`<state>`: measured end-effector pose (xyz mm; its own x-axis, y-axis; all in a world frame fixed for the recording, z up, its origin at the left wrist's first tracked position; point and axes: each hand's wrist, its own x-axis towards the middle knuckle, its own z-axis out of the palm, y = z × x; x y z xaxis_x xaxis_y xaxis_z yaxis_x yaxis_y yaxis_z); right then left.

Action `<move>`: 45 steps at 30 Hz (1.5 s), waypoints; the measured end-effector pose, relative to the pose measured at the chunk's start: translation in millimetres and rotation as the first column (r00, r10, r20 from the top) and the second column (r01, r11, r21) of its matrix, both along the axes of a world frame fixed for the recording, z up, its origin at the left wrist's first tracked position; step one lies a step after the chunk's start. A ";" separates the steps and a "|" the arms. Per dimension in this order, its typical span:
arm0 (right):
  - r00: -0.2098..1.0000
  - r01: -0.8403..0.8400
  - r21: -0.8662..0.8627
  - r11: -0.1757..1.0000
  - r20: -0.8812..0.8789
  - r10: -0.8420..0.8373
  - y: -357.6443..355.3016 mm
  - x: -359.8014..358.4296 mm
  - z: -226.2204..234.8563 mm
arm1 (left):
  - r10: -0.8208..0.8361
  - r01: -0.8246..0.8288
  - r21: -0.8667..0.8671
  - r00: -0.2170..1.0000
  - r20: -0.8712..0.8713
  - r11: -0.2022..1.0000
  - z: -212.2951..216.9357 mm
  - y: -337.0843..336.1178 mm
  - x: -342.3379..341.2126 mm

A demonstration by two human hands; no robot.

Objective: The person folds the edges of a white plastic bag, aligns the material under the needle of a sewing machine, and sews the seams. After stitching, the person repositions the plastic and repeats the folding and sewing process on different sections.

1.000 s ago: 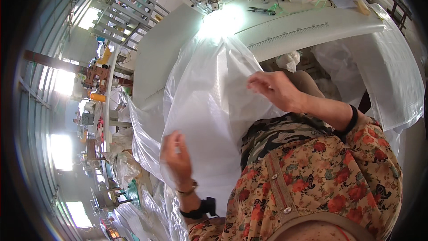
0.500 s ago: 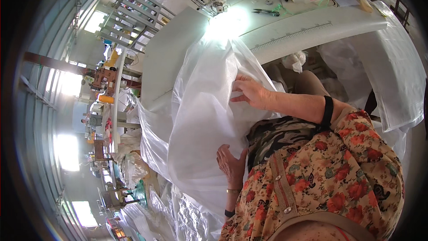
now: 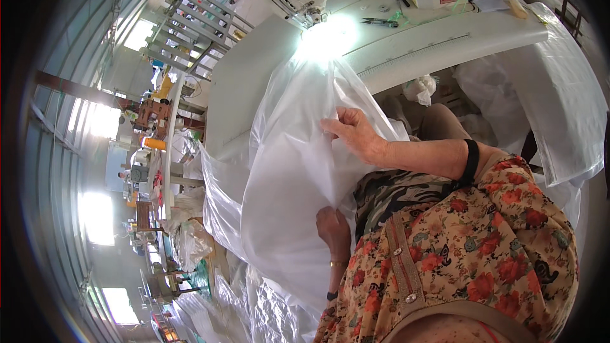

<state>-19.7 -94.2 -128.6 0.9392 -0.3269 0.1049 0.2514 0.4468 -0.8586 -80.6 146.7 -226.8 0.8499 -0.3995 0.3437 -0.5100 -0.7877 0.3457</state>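
Note:
A large white translucent sheet (image 3: 286,178) hangs over the table edge and rises to the bright lamp spot at the sewing machine (image 3: 318,9). My right hand (image 3: 359,133) pinches a fold of it between thumb and fingers, midway between the machine and my lap. Lower down, close to my body, my left hand (image 3: 334,232) is closed with the fingers curled on the sheet, creases running from it up to the right hand. Glare hides the needle and the spot where the sheet meets the machine.
On the white worktable (image 3: 235,82) lie dark thread snips (image 3: 380,22), right of the lamp glare. A white bundle (image 3: 420,89) hangs below the table edge. Clear plastic sheeting (image 3: 565,108) drapes at the right. Further sewing machines (image 3: 152,117) stand along the left.
My left hand has gone from spread fingers to closed on the sheet, moving slightly up. My right hand has tightened into a pinch, and the sheet between them is drawn into creases.

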 end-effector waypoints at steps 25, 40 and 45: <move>0.745 -0.469 -0.650 0.598 0.073 0.663 60.6 -94.1 16.6 | -0.264 0.235 -0.132 0.925 -0.274 0.963 191.2 -17.5 17.3; 0.856 -0.144 0.069 0.987 -0.492 0.159 2.7 -23.2 -44.1 | -0.283 0.151 -0.508 0.940 -0.191 0.848 221.5 -15.1 73.5; 0.846 -0.400 0.245 0.883 -0.272 0.458 3.9 -35.2 -40.4 | -0.260 0.137 -0.521 0.950 -0.171 0.842 226.0 -12.7 84.2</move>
